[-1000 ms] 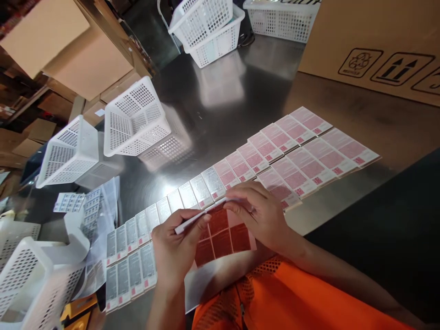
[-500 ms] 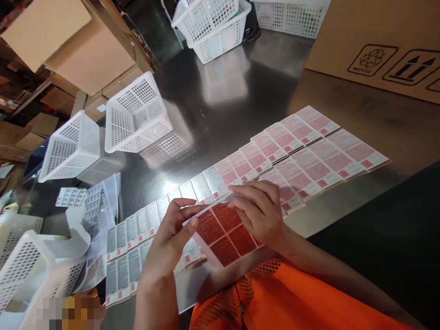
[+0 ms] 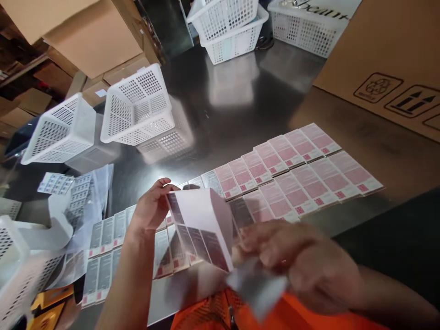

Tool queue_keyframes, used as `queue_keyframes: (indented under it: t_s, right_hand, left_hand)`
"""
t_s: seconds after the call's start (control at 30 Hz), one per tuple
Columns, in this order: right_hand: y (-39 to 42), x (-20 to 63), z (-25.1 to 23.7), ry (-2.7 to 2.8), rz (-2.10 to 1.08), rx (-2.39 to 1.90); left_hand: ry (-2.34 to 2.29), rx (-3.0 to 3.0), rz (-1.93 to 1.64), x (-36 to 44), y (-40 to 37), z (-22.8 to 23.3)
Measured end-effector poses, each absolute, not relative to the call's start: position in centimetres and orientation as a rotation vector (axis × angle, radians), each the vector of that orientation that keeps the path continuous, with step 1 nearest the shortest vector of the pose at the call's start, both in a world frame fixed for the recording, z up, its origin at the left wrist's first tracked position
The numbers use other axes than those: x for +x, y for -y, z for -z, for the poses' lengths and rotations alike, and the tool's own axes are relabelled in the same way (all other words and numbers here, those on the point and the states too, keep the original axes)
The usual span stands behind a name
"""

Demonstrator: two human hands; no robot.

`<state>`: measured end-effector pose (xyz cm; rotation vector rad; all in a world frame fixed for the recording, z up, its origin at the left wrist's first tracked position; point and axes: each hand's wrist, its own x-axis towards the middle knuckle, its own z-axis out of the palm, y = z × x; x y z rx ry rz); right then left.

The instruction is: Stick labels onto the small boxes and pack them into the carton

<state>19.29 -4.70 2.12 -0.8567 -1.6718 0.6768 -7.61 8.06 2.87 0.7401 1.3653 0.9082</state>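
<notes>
My left hand (image 3: 154,205) grips a sheet of labels (image 3: 202,208) by its far left edge. The sheet is bent, with white bare backing on one part and dark silvery labels on the rest. In my right hand (image 3: 302,259), blurred by motion, a small grey label (image 3: 257,285) hangs from the closed fingers, apart from the sheet. Beneath both hands lie two overlapping rows of flat packs. Those on the right, such as one pack (image 3: 354,170), show pink faces; those on the left, such as another pack (image 3: 92,277), look silvery grey.
Two white baskets (image 3: 137,107) stand open at the left of the metal table (image 3: 206,121). Stacked white baskets (image 3: 230,41) are at the back. A large cardboard box (image 3: 385,59) borders the right. Printed sheets (image 3: 79,197) and plastic lie at the left, near yellow tools (image 3: 51,302).
My right hand has moved right and toward me, away from the sheet, with a grey label in its fingers. My left hand has shifted left and tilted the sheet up. The view has turned slightly.
</notes>
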Motion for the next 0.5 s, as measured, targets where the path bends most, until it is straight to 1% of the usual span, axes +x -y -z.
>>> queue_keyframes:
  t_s: [0.03,0.1,0.23,0.33,0.5]
  right_hand:
    - [3.4,20.0,-3.0,1.582,-0.767,-0.801]
    - [0.3,20.9,-3.7,1.385,-0.928,-0.852]
    - [-5.1,21.6,-2.2,1.266,-1.198,-1.155]
    - [-7.5,21.8,-0.9,1.316,-1.234,-1.25]
    - [-8.9,21.6,-0.6,1.363,-1.23,-1.339]
  left_hand:
    - [-1.367,0.745,-0.897,-7.8,-8.5,-2.9]
    - [-1.355,0.762,-0.853,-7.6,-8.9,-3.1]
    - [-1.352,0.968,-0.594,-4.8,-8.2,-3.6]
    - [-1.311,1.194,-0.375,-2.1,-7.3,-3.5]
    - [-1.258,1.267,-0.319,0.5,-6.9,-1.9]
